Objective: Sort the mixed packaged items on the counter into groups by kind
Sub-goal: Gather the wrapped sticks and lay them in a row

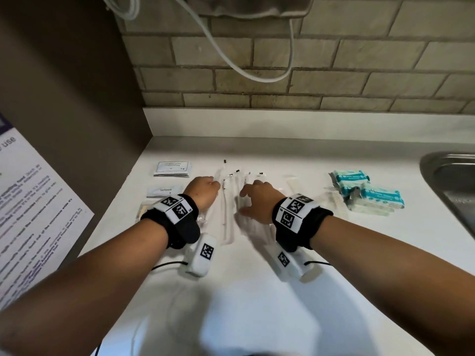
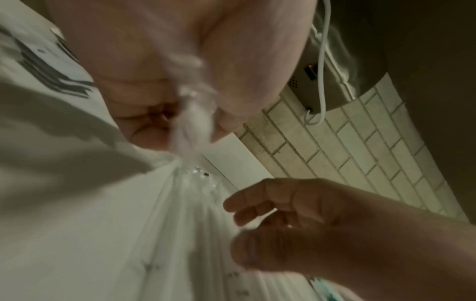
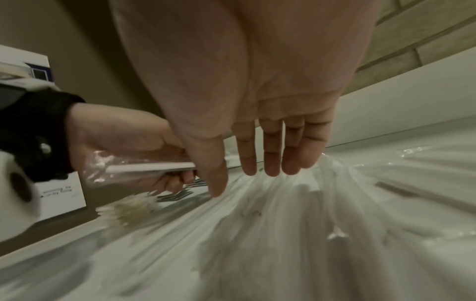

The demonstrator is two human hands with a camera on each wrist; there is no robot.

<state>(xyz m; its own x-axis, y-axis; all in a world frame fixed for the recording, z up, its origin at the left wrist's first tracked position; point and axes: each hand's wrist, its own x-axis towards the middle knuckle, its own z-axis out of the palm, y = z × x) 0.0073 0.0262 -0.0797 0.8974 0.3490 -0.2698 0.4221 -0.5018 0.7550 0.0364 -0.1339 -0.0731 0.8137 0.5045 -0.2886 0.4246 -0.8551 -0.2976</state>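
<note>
Several toothbrushes in clear wrappers (image 1: 229,201) lie side by side in the middle of the white counter (image 1: 257,291). My left hand (image 1: 205,191) grips one wrapped toothbrush (image 3: 150,168) at the left of that row, fingers curled round its plastic (image 2: 189,122). My right hand (image 1: 253,199) hovers over the right side of the row with fingers straight and spread (image 3: 270,158), holding nothing. Shampoo sachets (image 1: 172,168) and toothpaste sachets (image 1: 164,191) lie stacked at the left. Teal packets (image 1: 367,191) lie at the right.
A pack of cotton swabs (image 1: 144,209) lies by my left wrist, and a clear wrapped comb (image 1: 336,201) lies beside the teal packets. A steel sink (image 1: 452,181) opens at the far right. A dark wall with a notice (image 1: 38,201) bounds the left; tiles stand behind.
</note>
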